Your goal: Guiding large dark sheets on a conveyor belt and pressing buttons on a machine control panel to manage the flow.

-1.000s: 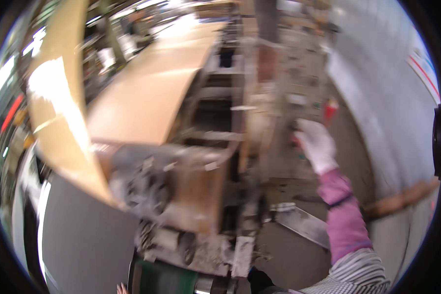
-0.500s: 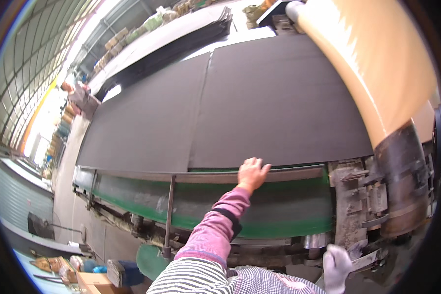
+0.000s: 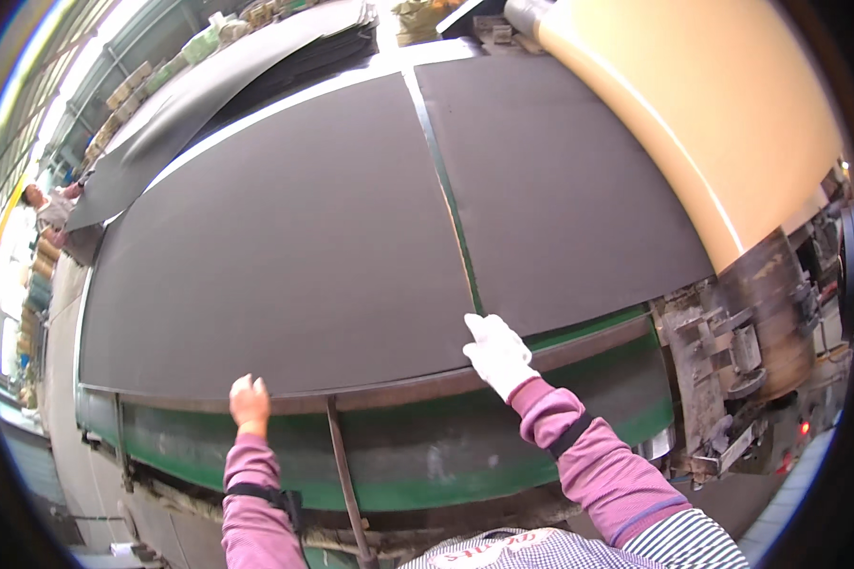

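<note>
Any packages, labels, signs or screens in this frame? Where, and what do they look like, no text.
Stacked sacks: top left, beyond the dark sheets, pale green and whitish, lumpy.
Stacked boxes or bundles: upper left along the wall, tan, blocky, too small to tell more.
Printed patch on the person's striped apron: bottom centre, white with red marks.
Small red light: on the grey machine at right.
No screens or signs visible.

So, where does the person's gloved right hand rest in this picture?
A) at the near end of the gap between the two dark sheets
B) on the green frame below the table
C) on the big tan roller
A: the right hand in its white glove lies at the near edge where the gap between the two dark sheets ends.
</note>
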Tool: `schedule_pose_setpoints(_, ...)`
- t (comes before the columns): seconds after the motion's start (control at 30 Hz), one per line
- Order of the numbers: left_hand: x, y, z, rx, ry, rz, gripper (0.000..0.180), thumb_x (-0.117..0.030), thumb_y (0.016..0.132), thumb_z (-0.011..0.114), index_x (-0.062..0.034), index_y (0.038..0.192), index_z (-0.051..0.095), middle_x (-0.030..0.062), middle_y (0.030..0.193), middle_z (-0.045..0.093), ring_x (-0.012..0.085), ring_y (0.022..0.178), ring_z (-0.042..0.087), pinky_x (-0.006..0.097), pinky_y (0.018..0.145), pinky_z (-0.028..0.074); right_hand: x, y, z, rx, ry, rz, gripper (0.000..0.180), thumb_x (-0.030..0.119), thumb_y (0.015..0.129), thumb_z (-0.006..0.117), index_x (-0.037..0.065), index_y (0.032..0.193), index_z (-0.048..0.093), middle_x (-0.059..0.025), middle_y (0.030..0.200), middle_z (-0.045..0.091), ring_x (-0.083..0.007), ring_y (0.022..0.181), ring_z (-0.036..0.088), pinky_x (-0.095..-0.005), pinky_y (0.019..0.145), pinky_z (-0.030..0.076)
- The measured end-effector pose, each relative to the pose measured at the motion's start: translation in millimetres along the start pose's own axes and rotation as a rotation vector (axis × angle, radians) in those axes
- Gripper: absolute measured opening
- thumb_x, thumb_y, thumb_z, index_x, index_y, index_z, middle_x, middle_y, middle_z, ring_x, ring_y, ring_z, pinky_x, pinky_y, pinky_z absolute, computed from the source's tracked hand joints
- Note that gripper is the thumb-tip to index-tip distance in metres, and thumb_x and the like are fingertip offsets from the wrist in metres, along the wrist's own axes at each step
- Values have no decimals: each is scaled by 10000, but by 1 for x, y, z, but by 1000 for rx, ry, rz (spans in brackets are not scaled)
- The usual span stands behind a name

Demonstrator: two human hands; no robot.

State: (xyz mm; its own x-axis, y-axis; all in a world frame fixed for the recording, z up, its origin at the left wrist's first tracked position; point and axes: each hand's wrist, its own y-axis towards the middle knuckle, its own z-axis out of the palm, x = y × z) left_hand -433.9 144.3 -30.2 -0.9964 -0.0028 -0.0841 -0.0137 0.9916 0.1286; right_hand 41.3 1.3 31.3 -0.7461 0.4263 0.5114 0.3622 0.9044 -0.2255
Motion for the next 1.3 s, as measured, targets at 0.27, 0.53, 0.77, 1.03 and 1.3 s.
schedule_pose_setpoints(0.27, 13, 24, -75, 328, 6, -2, 464, -444, 833, 635, -24, 1022, 691, 209, 1034, 667, 378, 1036, 615, 471, 913, 496, -27, -4, -34, -215, -148, -72, 425, 150, 754, 687, 117, 1177, 673, -144, 1264, 600, -314, 1206, 538, -406, 1053, 418)
schedule_pose_setpoints(0.53, -37, -21, -12, 292, -140, 295, 502, -489, 893, 585, -32, 1074, 686, 173, 1122, 633, 350, 1114, 565, 440, 973, 470, -192, 57, -32, -284, 162, 307, 339, 272, 983, 461, 42, 1199, 583, -122, 1233, 566, -241, 1172, 518, -349, 987, 431)
schedule_pose_setpoints(0.77, -61, -29, -69, 396, -378, 500, 376, -343, 881, 665, -91, 1156, 713, 176, 1206, 629, 332, 1174, 547, 425, 1012, 432, 3, 9, -86, 76, -307, 61, 691, 505, 727, 727, 281, 1350, 528, -117, 1381, 444, -443, 1254, 418, -594, 977, 413)
schedule_pose_setpoints(1.03, -26, -3, -41, 496, -375, 346, 280, -328, 936, 638, -121, 1084, 755, 164, 1221, 633, 299, 1159, 567, 398, 1006, 441, -137, 0, -125, 44, -293, 330, 804, 374, 705, 750, 318, 1441, 431, -101, 1429, 385, -438, 1319, 354, -565, 1018, 407)
schedule_pose_setpoints(1.3, -158, -52, -48, 416, -191, 694, 319, -327, 855, 671, -155, 1114, 739, 177, 1199, 595, 348, 1096, 548, 444, 970, 442, -209, 8, -125, -256, -208, 225, 521, 197, 809, 619, 195, 1322, 525, -137, 1227, 565, -337, 1197, 530, -495, 958, 489)
